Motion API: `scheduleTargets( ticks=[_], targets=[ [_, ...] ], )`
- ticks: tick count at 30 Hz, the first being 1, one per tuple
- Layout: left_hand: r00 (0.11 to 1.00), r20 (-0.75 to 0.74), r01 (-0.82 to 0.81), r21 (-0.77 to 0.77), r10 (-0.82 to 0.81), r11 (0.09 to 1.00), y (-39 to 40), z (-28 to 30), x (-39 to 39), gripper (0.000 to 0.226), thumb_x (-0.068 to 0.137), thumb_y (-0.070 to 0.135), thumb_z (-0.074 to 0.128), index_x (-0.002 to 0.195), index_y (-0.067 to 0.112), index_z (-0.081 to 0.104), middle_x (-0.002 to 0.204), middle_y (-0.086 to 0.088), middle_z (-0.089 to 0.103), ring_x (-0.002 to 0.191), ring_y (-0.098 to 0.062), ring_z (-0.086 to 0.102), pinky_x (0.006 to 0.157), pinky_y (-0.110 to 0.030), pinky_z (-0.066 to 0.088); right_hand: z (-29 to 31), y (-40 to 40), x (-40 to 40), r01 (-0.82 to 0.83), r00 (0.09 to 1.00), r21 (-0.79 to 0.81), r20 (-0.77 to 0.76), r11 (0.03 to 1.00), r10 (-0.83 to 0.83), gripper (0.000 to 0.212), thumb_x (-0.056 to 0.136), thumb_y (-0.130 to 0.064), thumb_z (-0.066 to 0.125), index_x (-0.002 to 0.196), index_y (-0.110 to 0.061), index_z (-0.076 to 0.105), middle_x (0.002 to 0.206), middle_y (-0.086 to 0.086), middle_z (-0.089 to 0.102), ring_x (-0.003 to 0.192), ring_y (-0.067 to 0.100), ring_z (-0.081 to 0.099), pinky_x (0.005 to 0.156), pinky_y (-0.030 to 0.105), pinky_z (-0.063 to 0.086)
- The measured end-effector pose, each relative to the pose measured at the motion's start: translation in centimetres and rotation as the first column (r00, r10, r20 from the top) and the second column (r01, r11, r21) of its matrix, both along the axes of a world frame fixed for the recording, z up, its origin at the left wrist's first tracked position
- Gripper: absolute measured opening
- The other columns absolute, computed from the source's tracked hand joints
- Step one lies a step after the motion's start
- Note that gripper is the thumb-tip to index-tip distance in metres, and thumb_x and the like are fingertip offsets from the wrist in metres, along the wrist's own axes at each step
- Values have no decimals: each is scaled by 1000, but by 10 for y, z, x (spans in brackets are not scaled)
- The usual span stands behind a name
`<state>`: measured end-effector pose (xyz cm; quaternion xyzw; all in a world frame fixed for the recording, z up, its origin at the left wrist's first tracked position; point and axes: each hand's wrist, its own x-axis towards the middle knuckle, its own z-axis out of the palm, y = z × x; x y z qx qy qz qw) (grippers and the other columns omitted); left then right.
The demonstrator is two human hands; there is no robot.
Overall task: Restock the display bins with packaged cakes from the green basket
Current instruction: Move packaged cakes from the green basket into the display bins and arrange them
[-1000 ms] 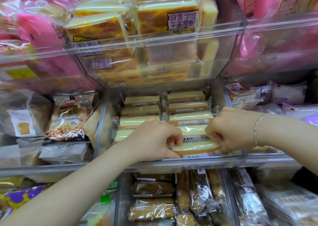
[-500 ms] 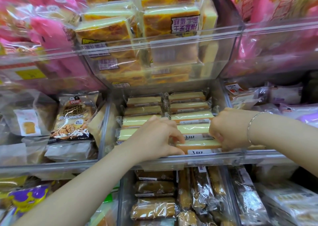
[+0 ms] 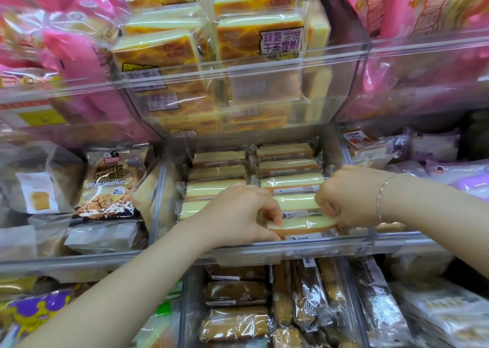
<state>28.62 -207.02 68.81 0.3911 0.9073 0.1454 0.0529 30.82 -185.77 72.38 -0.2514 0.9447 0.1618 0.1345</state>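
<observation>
From the head view we have both hands on one packaged cake at the front of the middle display bin: our left hand curls its fingers over the cake's left end, and our right hand pinches the right end, a bracelet on that wrist. We judge the two-ended hold is there to keep the soft slab level and square while it seats in the last gap of the right-hand row, just behind the clear front lip. The cake stands on edge like the rows of cakes behind it, pale yellow crumb facing up, a browned crust along its lower edge, glossy clear wrap over it. We cannot see the green basket in this view
</observation>
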Motion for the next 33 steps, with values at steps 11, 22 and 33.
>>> scheduleTargets(
  ticks=[11, 22, 33],
  targets=[
    [995, 94, -25, 13, 24, 1000, -5, 3, 2, 28, 80, 45, 71, 105, 33, 70, 101, 18, 68, 89, 6, 58, 83, -22, 51, 13, -11, 1, 154, 966, 26, 205, 988, -156, 8, 87, -15, 57, 81, -20, 56, 94, 3, 63, 86, 20, 60, 72, 27, 50],
    [983, -109, -170, -231, 148, 958, -99, 46, 0, 14, 87, 43, 63, 98, 38, 70, 98, 23, 63, 89, 8, 54, 84, -21, 46, 0, -79, -2, 69, 997, -627, 71, 776, -32, 27, 84, -35, 66, 109, -26, 65, 97, -11, 57, 91, 6, 54, 83, 23, 47],
    [837, -548, -345, -510, 13, 788, -83, 31, -49, 30, 91, 9, 48, 120, 15, 56, 113, -2, 62, 102, -24, 61, 80, -31, 41, -28, -106, -82, 221, 938, -634, -70, 741, -339, 38, 90, -17, 49, 128, -21, 50, 120, 10, 57, 105, 30, 57, 87, 39, 51]
  ],
)
